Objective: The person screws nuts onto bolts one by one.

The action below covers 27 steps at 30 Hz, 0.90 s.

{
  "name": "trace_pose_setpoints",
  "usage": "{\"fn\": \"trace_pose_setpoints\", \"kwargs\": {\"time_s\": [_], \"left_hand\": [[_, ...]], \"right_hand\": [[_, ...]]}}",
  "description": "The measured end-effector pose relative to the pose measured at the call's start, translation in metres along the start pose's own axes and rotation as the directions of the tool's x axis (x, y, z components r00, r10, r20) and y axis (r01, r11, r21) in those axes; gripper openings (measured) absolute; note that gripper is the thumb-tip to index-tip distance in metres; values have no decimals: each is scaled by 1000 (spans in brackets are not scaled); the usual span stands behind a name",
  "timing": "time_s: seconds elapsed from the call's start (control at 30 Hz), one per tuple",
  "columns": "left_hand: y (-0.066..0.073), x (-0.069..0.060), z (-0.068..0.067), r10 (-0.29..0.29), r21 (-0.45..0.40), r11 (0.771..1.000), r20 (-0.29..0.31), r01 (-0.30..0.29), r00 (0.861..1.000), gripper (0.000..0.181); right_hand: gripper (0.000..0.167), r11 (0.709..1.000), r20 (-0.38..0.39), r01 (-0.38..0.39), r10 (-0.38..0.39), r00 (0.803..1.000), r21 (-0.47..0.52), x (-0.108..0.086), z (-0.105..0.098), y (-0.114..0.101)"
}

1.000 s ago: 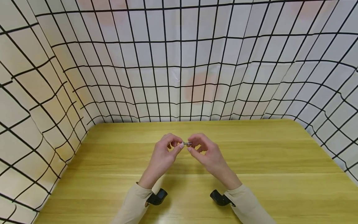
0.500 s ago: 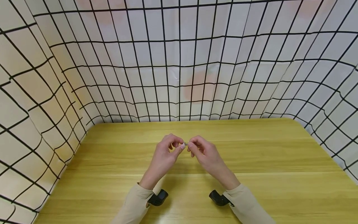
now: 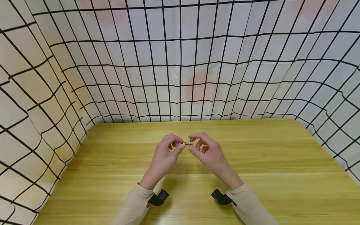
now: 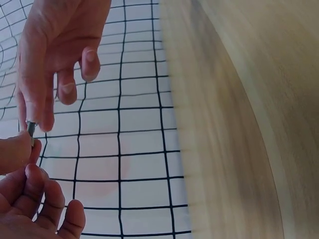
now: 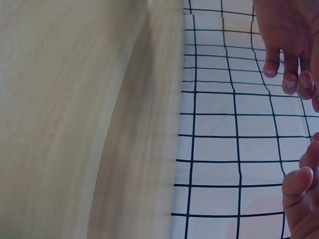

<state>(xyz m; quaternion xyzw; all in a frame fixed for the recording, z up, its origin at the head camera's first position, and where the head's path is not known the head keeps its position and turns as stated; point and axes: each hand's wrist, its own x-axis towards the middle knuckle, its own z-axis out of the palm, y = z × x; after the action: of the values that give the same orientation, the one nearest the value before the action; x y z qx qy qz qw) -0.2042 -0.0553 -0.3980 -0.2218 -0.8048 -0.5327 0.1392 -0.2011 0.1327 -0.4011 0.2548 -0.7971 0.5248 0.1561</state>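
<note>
Looking slim and silvery, the bolt (image 3: 187, 143)

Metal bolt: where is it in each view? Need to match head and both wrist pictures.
Head: bolt just below and right of picture centre, pinched by the left hand.
Left wrist: far left, slightly below mid-height, in the fingers of the lower hand.
Right wrist: cannot be made out; the right edge cuts off both hands.
Shared landmark: white backdrop with black grid, bordering the wood tabletop in all three.
</note>
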Motion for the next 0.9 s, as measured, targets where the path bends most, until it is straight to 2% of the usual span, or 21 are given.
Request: {"fn": "trace_pose_setpoints", "kwargs": {"time_s": [0.1,0.17,0.4,0.57,0.9], "left_hand": [[0,0,0,0,-1,1000,0,0,1000,5],[0,-1,0,-2,-3,1000,1,2,1000,4],[2,-1,0,0,-7,1000,9,0,1000,4],[2,0,1,11,-24,1000,26,-10,1000,4],[2,-1,1,13,-15,1000,23,-13,1000,3]], "right_hand": [[25,998,-17,59,-59,998,-9,1,1,-8],[23,997,-22,69,-69,997,-15,0,1,-10],[15,999,-11,23,-23,1000,-33,-2,3,6],[5,1000,9,13,-13,1000,-16,-4,2,9],[9,999,26,-50,50,998,-14,-3,1,9]]}}
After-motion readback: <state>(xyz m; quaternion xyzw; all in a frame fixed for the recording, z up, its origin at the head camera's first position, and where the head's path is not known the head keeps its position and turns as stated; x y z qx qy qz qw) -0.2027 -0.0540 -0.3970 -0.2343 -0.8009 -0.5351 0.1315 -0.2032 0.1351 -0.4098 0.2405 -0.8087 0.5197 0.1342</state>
